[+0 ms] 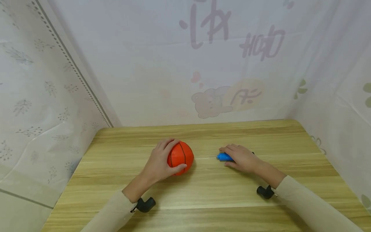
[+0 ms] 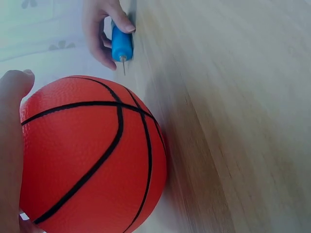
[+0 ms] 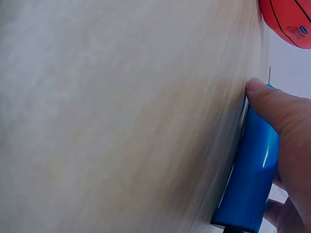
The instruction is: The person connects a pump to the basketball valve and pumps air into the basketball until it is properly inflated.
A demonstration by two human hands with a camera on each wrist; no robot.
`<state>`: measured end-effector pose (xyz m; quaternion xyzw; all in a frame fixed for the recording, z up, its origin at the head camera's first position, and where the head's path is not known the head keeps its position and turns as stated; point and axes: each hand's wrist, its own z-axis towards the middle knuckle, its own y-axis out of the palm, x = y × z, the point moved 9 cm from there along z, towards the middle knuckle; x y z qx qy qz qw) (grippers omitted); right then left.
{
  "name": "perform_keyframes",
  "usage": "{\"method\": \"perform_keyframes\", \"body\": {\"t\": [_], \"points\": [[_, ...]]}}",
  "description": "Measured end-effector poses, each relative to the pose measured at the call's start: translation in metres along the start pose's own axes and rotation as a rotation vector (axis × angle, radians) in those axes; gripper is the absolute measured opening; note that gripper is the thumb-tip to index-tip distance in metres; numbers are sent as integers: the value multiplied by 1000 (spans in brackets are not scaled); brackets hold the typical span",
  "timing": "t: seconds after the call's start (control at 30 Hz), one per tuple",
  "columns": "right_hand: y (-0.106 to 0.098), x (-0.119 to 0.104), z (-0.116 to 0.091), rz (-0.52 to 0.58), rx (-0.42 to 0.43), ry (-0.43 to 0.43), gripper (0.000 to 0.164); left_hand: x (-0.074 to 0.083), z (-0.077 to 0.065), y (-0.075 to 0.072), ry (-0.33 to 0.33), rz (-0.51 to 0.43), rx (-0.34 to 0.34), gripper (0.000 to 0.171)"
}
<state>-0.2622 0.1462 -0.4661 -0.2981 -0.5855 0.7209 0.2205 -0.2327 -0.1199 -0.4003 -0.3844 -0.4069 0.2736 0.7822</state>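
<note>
A small orange-red toy basketball with black lines sits on the wooden table, left of the middle. My left hand grips it from the left, fingers over its far side and thumb across its near side. To the right, my right hand holds a blue ball pump, fingers over the top and thumb along the near side. The pump lies low along the tabletop; its thin needle points at the ball, with a gap between them. In the right wrist view the pump's blue barrel shows beside my thumb.
The wood-grain table has rounded far corners. A pale printed cloth hangs behind it, with more cloth at both sides. Black wrist-camera mounts stick out under both sleeves, low over the table.
</note>
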Motion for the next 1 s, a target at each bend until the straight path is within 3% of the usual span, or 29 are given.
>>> {"method": "perform_keyframes", "body": {"t": [0.73,0.87,1.0], "points": [[-10,5,-2,15,-4,36,64,11,-5,-2,39,-26,17,87],[-31,13,-4,4,24,58,63,11,-2,-16,67,-9,35,84],[-67,32,-14,-2,46,120,63,2,6,-49,74,21,57,80]]}}
